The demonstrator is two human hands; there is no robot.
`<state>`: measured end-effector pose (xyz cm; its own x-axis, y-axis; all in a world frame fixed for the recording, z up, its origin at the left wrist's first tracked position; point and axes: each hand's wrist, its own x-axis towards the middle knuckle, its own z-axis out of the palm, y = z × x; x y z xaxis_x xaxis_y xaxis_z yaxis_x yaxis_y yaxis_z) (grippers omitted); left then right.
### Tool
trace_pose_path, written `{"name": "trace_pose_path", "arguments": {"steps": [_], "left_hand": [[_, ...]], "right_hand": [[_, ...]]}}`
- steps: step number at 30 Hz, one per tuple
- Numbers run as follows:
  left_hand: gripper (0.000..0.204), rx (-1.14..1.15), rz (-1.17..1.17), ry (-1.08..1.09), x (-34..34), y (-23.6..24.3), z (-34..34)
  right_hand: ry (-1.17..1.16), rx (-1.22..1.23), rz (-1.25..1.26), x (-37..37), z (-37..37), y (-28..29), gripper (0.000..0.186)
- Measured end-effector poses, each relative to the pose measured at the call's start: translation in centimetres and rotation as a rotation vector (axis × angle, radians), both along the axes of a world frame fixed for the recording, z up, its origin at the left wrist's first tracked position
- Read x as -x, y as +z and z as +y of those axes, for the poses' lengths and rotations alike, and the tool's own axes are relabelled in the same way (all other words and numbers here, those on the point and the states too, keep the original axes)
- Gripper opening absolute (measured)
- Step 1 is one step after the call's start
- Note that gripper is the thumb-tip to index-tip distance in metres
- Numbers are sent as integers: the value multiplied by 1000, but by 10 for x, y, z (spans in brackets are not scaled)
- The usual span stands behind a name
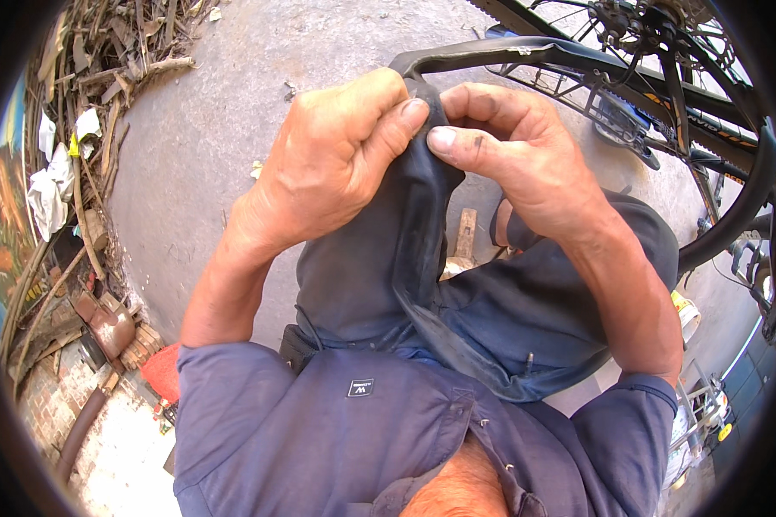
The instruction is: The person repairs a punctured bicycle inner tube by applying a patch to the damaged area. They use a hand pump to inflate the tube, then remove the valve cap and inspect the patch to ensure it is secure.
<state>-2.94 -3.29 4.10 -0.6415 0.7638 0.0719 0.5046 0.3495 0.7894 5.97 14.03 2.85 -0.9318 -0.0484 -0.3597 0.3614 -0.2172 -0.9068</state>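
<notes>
A black bicycle inner tube point(483, 55) is stretched over my lap, with a metal valve stem point(528, 364) showing low near my waist. My left hand point(345, 146) is closed on the tube from the left, thumb pressed against it near a bend. Just beside it, my right hand point(522, 146) pinches the same stretch between thumb and fingers. Dark smudges mark the right fingers. Beyond my hands the tube arches away to the right, toward the bicycle, and curves back at the far right. Whatever lies under my fingertips is hidden.
A bicycle point(664, 52) with spokes and a pedal point(621, 129) occupies the far right. Sticks and scrap wood point(103, 77) are heaped at the left with white litter point(52, 189). Between my legs stands a wooden piece point(466, 233). A red object point(160, 372) sits by my left elbow.
</notes>
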Motion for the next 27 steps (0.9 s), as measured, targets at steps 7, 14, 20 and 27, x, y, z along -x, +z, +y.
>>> {"name": "trace_pose_path", "arguments": {"steps": [7,14,20,27], "left_hand": [[22,-101,-395,-24,-3,6,-8],[26,-186,-881,-115,6,10,-6],[28,-223,-1199,-121,12,12,-4],[26,-274,-1255,-125,15,6,-3]], "right_hand": [[123,333,-37,1,11,5,22],[125,462,23,0,12,-9,19],[142,538,-26,2,14,-1,19],[115,558,-55,1,15,-5,19]]}}
